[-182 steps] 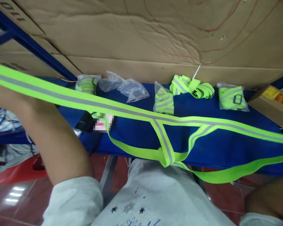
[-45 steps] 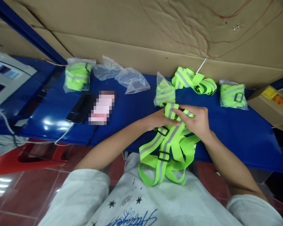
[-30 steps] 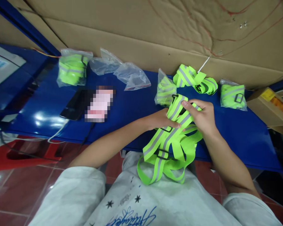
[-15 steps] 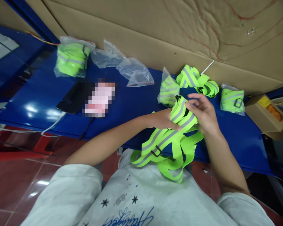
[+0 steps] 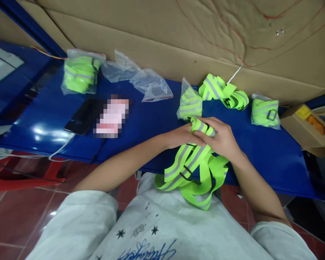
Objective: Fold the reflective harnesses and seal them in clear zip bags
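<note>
A fluorescent yellow-green reflective strap (image 5: 193, 164) with grey stripes and black buckles is partly rolled up between my hands. My left hand (image 5: 182, 136) is closed on the rolled part from the left. From the right, my right hand (image 5: 219, 135) wraps over the same roll, its thumb pressed on the strap near my left fingers. Loose loops of strap hang below the hands, over the table edge and against my shirt. Just beyond the hands lie a bagged strap (image 5: 190, 103) and an unbagged bundle of the same strap (image 5: 215, 87).
On the blue table (image 5: 148, 115) are a bagged strap (image 5: 81, 74) at left, clear plastic bags (image 5: 151, 85), a black phone (image 5: 79, 117) and a pixelated screen (image 5: 112, 117). At right stand another bagged strap (image 5: 265, 112) and a cardboard box (image 5: 304, 124). A cardboard wall backs the table.
My right hand has come down and leftward from the upper end of the strap and now closes over the roll. The strap's rolled part looks more compact and is pressed between both hands.
</note>
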`<state>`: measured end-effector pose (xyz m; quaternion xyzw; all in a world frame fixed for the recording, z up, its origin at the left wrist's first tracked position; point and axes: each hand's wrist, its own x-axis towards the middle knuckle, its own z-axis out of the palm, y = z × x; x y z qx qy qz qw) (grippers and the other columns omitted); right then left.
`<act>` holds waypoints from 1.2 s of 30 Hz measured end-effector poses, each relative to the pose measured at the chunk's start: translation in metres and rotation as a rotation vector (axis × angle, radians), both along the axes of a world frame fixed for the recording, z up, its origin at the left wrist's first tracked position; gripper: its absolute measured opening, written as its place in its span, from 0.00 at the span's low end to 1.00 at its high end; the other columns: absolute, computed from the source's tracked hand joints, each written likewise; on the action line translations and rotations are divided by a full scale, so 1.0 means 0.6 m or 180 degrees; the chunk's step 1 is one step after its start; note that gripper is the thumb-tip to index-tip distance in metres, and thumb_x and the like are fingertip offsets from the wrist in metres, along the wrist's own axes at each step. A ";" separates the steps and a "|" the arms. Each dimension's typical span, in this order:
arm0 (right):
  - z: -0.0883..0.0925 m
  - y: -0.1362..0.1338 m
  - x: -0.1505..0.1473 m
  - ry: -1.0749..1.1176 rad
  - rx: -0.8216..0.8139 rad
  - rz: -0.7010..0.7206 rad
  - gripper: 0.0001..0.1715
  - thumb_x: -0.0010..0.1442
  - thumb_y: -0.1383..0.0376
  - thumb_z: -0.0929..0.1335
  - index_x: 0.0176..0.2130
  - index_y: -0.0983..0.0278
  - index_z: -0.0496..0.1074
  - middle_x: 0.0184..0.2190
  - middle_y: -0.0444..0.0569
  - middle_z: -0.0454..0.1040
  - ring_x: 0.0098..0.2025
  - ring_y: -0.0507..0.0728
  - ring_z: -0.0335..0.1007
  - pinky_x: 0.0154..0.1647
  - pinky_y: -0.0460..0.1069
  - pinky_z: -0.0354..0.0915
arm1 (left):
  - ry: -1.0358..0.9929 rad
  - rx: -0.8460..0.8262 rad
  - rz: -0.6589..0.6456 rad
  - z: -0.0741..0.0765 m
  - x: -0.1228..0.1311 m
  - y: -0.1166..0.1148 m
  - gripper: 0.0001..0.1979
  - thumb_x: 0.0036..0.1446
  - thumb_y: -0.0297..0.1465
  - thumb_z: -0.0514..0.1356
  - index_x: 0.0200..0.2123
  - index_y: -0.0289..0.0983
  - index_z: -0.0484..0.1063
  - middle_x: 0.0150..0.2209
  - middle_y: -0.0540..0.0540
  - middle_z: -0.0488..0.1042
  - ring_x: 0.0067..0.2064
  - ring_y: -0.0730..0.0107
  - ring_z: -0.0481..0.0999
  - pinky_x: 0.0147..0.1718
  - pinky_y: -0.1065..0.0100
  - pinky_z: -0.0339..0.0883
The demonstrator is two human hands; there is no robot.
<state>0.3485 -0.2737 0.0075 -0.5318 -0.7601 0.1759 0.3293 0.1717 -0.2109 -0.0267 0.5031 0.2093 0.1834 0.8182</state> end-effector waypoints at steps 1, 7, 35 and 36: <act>0.002 0.001 0.002 0.0033 0.0096 -0.0034 0.24 0.65 0.53 0.74 0.58 0.57 0.78 0.52 0.52 0.81 0.53 0.62 0.79 0.56 0.57 0.74 | -0.0014 -0.0274 0.0013 0.003 -0.001 -0.002 0.17 0.40 0.30 0.77 0.33 0.33 0.76 0.31 0.48 0.78 0.33 0.69 0.77 0.39 0.65 0.71; 0.031 -0.010 0.010 0.0147 0.0614 -0.0568 0.21 0.63 0.51 0.75 0.52 0.58 0.82 0.49 0.51 0.83 0.49 0.63 0.80 0.53 0.56 0.75 | -0.0280 -0.0404 -0.1077 0.025 -0.007 -0.009 0.20 0.52 0.40 0.74 0.44 0.34 0.80 0.39 0.40 0.84 0.42 0.58 0.84 0.50 0.57 0.75; -0.006 0.000 0.004 0.0721 -0.0634 -0.0142 0.28 0.68 0.45 0.68 0.59 0.58 0.75 0.50 0.53 0.80 0.33 0.55 0.79 0.30 0.49 0.73 | -0.0040 0.1821 -0.0749 0.019 -0.014 0.020 0.24 0.64 0.51 0.62 0.36 0.35 0.82 0.37 0.41 0.82 0.39 0.66 0.80 0.43 0.68 0.73; -0.007 -0.002 0.001 0.0716 -0.0740 -0.0101 0.31 0.65 0.45 0.71 0.61 0.58 0.74 0.51 0.53 0.80 0.29 0.54 0.77 0.26 0.48 0.72 | -0.0048 0.1730 -0.0740 0.019 -0.014 0.020 0.22 0.63 0.51 0.64 0.37 0.35 0.83 0.38 0.42 0.83 0.40 0.65 0.80 0.44 0.68 0.73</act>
